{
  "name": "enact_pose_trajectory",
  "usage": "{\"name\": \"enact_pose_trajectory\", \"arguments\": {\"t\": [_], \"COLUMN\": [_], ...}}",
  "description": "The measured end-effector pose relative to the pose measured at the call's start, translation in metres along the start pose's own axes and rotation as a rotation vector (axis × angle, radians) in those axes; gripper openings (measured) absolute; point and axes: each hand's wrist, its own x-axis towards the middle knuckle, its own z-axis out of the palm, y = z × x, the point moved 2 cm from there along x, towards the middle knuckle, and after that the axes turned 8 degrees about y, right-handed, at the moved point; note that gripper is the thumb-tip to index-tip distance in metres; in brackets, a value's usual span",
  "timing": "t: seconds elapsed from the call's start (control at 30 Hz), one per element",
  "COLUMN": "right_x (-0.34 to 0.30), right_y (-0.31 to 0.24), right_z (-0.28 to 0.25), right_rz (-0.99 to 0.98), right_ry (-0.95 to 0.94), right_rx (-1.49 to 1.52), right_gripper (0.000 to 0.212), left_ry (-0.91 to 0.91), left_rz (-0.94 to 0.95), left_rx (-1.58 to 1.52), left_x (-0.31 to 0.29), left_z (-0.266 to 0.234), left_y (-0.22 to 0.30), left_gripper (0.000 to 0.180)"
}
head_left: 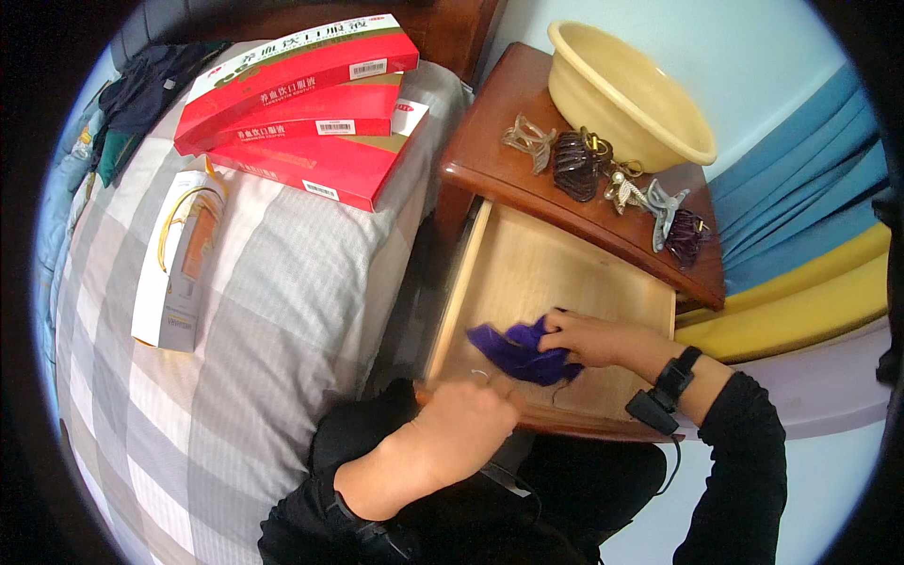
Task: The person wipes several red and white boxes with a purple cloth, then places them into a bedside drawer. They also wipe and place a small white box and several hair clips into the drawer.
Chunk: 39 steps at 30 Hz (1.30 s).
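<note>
A crumpled purple cloth is bunched over the bottom of the open wooden drawer. My right hand grips it at its right side, fingers bent into the folds. At the drawer's front left corner is my left hand, closed and slightly blurred, its back toward me. Its fingertips are hidden, so what they hold, if anything, does not show. A small pale curved bit shows just beyond its fingers. Black bands with devices sit on both my wrists.
The drawer belongs to a brown nightstand, topped by a cream basin and several hair claw clips. A checked bed at left bears red boxes and a white box. Blue and yellow curtains hang at right.
</note>
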Motion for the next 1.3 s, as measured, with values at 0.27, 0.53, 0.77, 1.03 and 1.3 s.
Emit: {"name": "enact_pose_trajectory", "arguments": {"t": [0.27, 0.53, 0.77, 1.03, 1.3], "right_x": [-0.112, -0.137, -0.063, -0.180, -0.275], "right_y": [0.023, -0.108, -0.189, -0.143, -0.131], "right_z": [-0.018, -0.054, 0.010, 0.053, 0.054], "right_rz": [0.542, 0.302, 0.038, 0.365, 0.819], "right_ry": [-0.065, 0.748, 0.731, 0.777, 1.164], "right_rx": [-0.273, 0.237, -0.230, -0.464, -0.287], "right_gripper": [0.048, 0.036, 0.031, 0.026, 0.040], "left_ry": [-0.088, 0.007, 0.042, 0.068, 0.113], "left_rz": [-0.042, -0.035, -0.044, -0.078, -0.090], "left_rx": [-0.061, -0.107, -0.089, -0.135, -0.096], "left_x": [0.001, 0.002, 0.005, 0.008, 0.008], "left_z": [0.006, -0.001, 0.000, 0.003, 0.001], "left_y": [-0.006, -0.004, -0.009, -0.011, -0.017], "left_gripper": [0.023, 0.025, 0.032, 0.024, 0.025]}}
